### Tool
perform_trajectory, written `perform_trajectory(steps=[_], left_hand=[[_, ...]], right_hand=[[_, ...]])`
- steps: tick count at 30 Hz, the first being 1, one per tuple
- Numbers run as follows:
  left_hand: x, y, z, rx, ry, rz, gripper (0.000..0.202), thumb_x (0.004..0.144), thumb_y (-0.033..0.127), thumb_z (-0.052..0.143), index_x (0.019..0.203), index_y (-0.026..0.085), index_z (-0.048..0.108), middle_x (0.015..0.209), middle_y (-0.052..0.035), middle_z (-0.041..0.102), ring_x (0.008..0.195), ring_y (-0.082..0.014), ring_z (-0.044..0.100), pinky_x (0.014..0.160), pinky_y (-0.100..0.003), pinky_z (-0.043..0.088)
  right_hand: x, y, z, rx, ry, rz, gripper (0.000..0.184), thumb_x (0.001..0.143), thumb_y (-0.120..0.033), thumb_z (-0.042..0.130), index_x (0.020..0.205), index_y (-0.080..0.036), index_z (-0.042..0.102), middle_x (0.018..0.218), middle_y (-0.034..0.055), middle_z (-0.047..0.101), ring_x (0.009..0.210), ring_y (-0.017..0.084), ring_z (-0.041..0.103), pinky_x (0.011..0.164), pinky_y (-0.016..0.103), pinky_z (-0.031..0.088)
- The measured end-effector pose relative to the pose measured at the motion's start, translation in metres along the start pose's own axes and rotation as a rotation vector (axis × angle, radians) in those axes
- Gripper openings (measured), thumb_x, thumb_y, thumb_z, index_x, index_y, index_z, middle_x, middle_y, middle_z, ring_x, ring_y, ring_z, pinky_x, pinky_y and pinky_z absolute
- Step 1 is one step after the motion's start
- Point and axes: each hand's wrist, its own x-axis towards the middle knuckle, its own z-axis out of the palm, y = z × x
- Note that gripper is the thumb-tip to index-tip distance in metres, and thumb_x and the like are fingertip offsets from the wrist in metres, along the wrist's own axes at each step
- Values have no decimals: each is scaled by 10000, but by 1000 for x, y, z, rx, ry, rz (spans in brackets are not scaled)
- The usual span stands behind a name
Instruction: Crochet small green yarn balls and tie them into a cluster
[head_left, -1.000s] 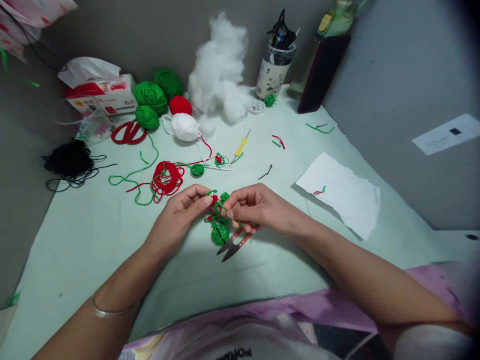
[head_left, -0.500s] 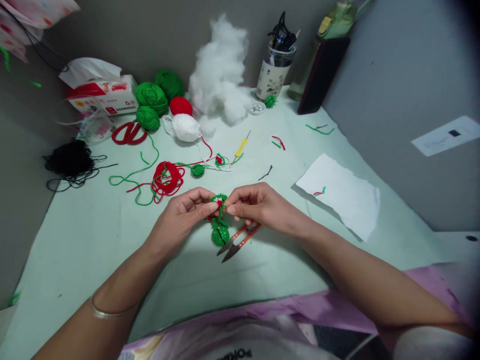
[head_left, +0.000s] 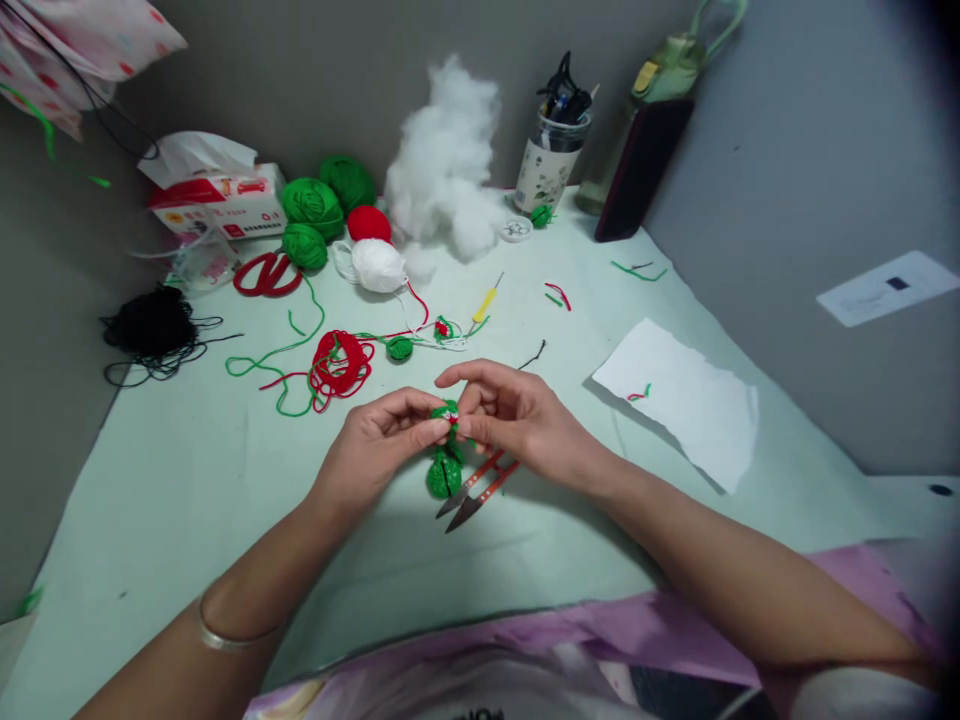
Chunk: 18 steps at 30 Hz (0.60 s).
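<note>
A small crocheted piece [head_left: 449, 410] in green, white and red is pinched between the thumb and fingers of my left hand [head_left: 390, 432]. My right hand [head_left: 517, 420] grips the same piece from its other side, thumb pressed on its edge and index finger stretched out above. Just below hangs or lies a green crocheted ball [head_left: 444, 476] with a dark line down its middle; whether it joins the piece I cannot tell. Orange-handled thread snips [head_left: 471, 500] lie on the table under my right hand, blades apart, handles partly hidden by that hand.
Red yarn [head_left: 341, 365], a yellow crochet hook [head_left: 485, 304] and a small green crocheted disc [head_left: 400, 348] lie beyond my hands. Farther back are green yarn balls [head_left: 311, 205], white stuffing [head_left: 446, 170] and red scissors [head_left: 268, 275]. Torn white paper [head_left: 682, 400] lies right.
My right index finger has lifted and straightened, and the right hand has closed in on the crocheted piece. The whole view has shifted slightly.
</note>
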Motion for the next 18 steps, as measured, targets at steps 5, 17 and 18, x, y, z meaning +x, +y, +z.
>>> perform_trajectory(steps=[5, 17, 18], left_hand=[[-2, 0, -1, -4, -65, -29, 147, 838, 330, 786, 913, 204, 779, 863, -34, 746, 813, -172, 663, 803, -280, 516], [-3, 5, 4, 128, -221, -64, 210, 904, 388, 691, 821, 195, 695, 841, -28, 678, 821, -188, 624, 800, -292, 469], [-3, 4, 4, 113, -221, -72, 213, 907, 397, 687, 841, 195, 689, 817, -21, 661, 786, -180, 611, 764, -287, 465]], right_hand=[[1, -5, -6, -73, 1, 38, 244, 906, -355, 689, 1067, -173, 711, 745, -20, 659, 603, 90, 571, 608, 227, 482], [4, -1, -4, -31, 46, 62, 294, 785, -428, 819, 778, -157, 704, 640, -34, 605, 591, 84, 521, 593, 223, 434], [4, 0, -5, -22, 82, 34, 288, 784, -420, 822, 770, -158, 703, 638, -36, 607, 594, 82, 526, 601, 222, 438]])
